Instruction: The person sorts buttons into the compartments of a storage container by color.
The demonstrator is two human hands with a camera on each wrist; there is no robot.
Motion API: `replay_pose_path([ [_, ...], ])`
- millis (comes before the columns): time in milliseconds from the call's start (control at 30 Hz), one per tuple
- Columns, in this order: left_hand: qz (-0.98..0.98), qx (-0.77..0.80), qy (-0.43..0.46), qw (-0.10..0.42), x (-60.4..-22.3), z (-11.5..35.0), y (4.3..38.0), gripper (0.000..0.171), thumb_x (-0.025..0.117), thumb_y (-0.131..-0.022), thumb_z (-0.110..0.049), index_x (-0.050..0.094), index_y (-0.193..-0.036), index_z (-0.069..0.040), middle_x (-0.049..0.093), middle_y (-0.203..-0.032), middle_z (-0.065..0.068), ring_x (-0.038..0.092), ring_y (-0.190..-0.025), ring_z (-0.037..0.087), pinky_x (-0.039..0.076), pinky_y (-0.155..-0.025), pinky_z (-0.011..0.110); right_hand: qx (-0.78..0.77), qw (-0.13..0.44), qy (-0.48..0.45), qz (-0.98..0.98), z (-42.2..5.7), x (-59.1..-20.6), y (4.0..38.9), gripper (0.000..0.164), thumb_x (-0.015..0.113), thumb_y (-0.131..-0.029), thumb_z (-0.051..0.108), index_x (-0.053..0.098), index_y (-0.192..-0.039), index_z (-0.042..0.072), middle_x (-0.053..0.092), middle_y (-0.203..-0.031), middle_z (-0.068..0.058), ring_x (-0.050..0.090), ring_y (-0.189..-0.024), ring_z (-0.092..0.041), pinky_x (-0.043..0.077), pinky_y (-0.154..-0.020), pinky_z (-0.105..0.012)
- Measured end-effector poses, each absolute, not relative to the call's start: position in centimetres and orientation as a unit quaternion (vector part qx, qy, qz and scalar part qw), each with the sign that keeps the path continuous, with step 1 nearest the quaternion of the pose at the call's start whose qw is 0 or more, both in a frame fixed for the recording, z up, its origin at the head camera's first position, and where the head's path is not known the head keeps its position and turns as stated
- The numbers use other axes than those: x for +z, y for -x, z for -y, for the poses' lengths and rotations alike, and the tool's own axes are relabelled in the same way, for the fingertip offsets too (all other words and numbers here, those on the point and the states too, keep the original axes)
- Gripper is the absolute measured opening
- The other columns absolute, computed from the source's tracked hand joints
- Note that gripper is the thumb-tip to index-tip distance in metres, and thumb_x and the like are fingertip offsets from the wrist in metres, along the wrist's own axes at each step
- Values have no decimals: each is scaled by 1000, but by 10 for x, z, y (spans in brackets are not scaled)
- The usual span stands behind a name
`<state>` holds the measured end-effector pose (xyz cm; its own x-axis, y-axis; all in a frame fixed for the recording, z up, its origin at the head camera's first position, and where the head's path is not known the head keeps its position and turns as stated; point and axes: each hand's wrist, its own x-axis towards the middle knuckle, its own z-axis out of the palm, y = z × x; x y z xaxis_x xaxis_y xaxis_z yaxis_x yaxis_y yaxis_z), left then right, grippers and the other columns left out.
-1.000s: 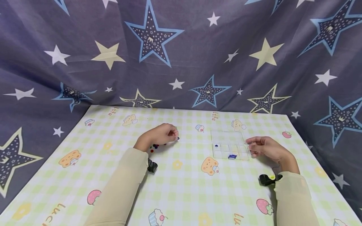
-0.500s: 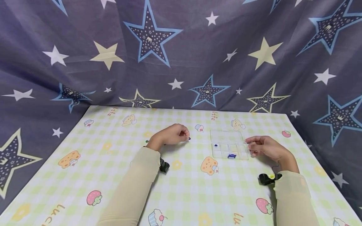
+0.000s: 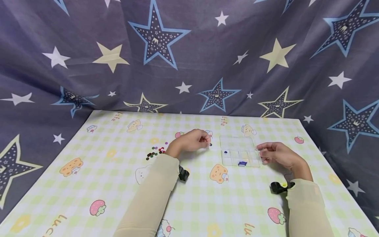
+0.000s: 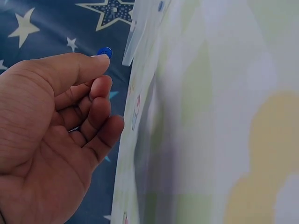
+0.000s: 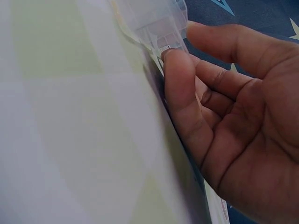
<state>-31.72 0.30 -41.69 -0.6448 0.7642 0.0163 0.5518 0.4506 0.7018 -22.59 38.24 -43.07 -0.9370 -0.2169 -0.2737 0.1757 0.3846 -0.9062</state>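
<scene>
My left hand (image 3: 193,140) pinches a small round blue button (image 4: 105,51) between thumb and forefinger, above the table and just left of a clear plastic compartment box (image 3: 237,144). The box lies with its lid folded back. One dark blue button (image 3: 225,152) sits in its back left compartment, and a blue mark or clasp (image 3: 242,163) shows at its front edge. At the box's right side, my right hand (image 3: 281,156) grips the edge with thumb and fingertips; the exact contact is partly hidden.
Several loose buttons (image 3: 152,154) in red, green, purple and dark colours lie left of my left forearm, partly hidden by it. A checked cloth (image 3: 195,204) covers the table. A starry curtain (image 3: 183,65) hangs behind the far edge.
My left hand has moved right with the blue button, from beside the loose buttons to close to the box. The loose buttons are uncovered again. My right hand has stayed at the box.
</scene>
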Motion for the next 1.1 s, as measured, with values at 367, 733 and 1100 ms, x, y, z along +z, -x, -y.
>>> replay_pose_path([
  [367, -835, 347, -399, 152, -419, -24, 314, 7, 63, -100, -6, 70, -98, -7, 62, -88, 2, 52, -81, 13, 45, -78, 24, -564, 181, 11, -806, -381, -431, 226, 52, 65, -99, 6, 44, -141, -15, 66, -100, -11, 67, -80, -21, 59, -74, -34],
  [733, -828, 338, -420, 151, -423, -42, 312, 9, 63, -100, -6, 71, -96, -9, 64, -87, 0, 52, -80, 11, 45, -78, 22, -557, 180, 10, -811, -381, -429, 225, 51, 65, -98, 6, 46, -140, -15, 66, -99, -11, 67, -80, -21, 59, -74, -34],
  [1100, -830, 340, -414, 156, -423, -53, 309, 10, 62, -98, -2, 71, -96, -7, 64, -87, 0, 53, -79, 10, 46, -76, 20, -558, 182, 13, -810, -381, -429, 226, 52, 65, -98, 7, 45, -140, -15, 66, -99, -10, 67, -79, -21, 59, -74, -34],
])
